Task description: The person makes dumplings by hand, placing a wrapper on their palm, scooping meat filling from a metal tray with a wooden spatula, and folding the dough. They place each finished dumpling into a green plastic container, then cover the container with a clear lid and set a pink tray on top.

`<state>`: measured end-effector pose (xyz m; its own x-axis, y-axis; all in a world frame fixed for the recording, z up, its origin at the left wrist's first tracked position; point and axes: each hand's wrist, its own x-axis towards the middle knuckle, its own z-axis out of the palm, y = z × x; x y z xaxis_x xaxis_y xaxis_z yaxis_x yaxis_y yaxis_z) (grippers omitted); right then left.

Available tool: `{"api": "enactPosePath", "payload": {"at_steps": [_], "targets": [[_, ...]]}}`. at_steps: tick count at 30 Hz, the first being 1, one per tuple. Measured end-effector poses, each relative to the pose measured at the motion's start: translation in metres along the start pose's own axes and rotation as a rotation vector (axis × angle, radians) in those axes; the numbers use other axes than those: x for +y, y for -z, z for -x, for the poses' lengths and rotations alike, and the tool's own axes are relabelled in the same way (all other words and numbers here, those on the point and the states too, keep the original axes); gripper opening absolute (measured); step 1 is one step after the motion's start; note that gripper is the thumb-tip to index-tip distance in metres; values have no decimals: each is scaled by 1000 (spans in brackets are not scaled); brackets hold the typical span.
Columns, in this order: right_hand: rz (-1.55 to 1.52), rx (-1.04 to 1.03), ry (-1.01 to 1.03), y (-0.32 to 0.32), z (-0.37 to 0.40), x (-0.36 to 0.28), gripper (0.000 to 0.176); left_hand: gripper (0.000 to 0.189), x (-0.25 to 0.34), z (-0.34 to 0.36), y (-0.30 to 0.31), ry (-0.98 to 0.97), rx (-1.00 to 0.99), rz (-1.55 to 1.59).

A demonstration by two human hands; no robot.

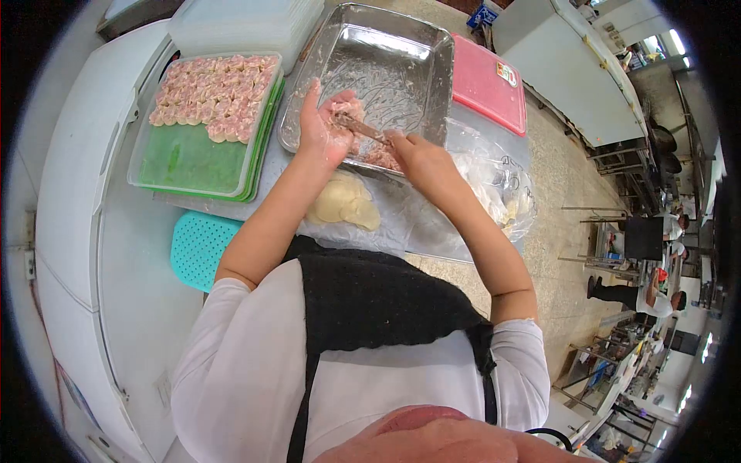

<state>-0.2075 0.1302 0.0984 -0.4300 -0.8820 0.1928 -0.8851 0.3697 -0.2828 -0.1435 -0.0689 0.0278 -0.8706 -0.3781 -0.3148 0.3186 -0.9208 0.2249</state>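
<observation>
My left hand (326, 131) is cupped palm up over the near left corner of a metal tray (386, 65), with pink meat filling (347, 106) in it. My right hand (417, 158) grips a flat spreading stick (361, 127), whose tip touches the filling. More ground meat (381, 157) lies at the tray's near edge. Below the tray, a stack of pale dough wrappers (343, 202) rests on plastic. To the left, a green-bottomed container (189, 158) holds rows of filled dumplings (212, 92).
Stacked clear lids (239, 27) stand behind the container. A red lid (486, 85) and a clear plastic bag (490, 181) are right of the tray. A turquoise perforated basket (202, 251) sits at lower left. People (656, 301) stand far right among kitchen racks.
</observation>
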Motion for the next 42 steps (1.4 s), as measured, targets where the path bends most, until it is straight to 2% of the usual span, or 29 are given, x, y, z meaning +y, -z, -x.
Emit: {"api": "enactPosePath", "payload": {"at_steps": [2,3,4,5,7,8,10,12,14,15,16,18,19,21,22,23,24,25,26,28,30,31,32,33,34,36,38,40,42], "targets": [[2,-53,7,15,-5,7,24,62,0,3,-4,-34,-1,4],[1,-45,15,21,-5,12,24,52,-1,12,-11,-34,-46,-51],[-215,-28,-36,29,-4,17,25,43,-2,20,-19,-31,-95,-109],[-427,-9,-87,35,-3,23,26,43,-3,30,-28,-33,-109,-116],[-466,-29,-84,35,1,38,27,49,-5,47,-40,-96,-321,-605],[-514,-67,-82,35,4,44,29,49,-3,46,-42,-92,-343,-611],[-534,-102,-119,52,10,39,28,71,1,45,-43,-221,-531,-1189],[-540,-187,-27,61,15,43,26,69,-3,44,-45,-310,-526,-1287],[-538,-130,40,58,20,45,25,57,-7,37,-43,-508,-704,-1560],[-539,-87,107,54,22,46,24,35,-11,42,-51,-566,-683,-1612],[-539,-82,108,47,24,48,24,35,-12,44,-56,-568,-688,-1616],[-581,-62,203,28,27,57,23,25,-11,47,-61,-146,-549,-1709],[-540,-137,202,21,25,66,25,25,-10,43,-53,-151,-547,-1711],[-520,-109,241,-1,19,90,24,42,-10,29,-23,-332,-600,-1887],[-500,-83,276,-2,18,93,23,42,-12,25,-12,-333,-602,-1889],[-499,-81,276,-1,20,97,23,42,-14,20,-2,-271,-429,-1798],[-268,-21,214,6,20,95,21,42,-16,18,2,-213,-262,-1700],[-37,40,153,12,19,94,19,42,-15,15,5,-221,-263,-1700],[-33,42,161,14,21,88,19,44,-14,12,8,-150,-202,-1610],[-97,237,246,9,28,67,19,45,-14,13,8,-88,-134,-1511],[-65,198,296,-19,24,87,18,47,-19,17,7,-119,10,-1624],[93,36,187,-31,22,108,18,47,-22,22,4,-112,14,-1625],[254,-121,87,-34,20,123,20,49,-21,26,-4,-155,-114,-1636],[146,-53,44,-32,22,129,20,51,-19,32,-11,-195,-240,-1647],[64,-25,17,-17,23,128,22,51,-19,36,-18,-199,-228,-1643],[-29,-14,-14,14,28,121,25,53,-23,45,-31,-557,-315,-1796],[-463,-48,-66,43,25,112,29,50,-25,57,-53,-537,-332,-1765],[-584,-76,2,47,27,103,30,47,-26,60,-58,-532,-342,-1735],[-702,-90,63,42,27,92,33,38,-25,57,-58,-559,-525,-1871]]}}
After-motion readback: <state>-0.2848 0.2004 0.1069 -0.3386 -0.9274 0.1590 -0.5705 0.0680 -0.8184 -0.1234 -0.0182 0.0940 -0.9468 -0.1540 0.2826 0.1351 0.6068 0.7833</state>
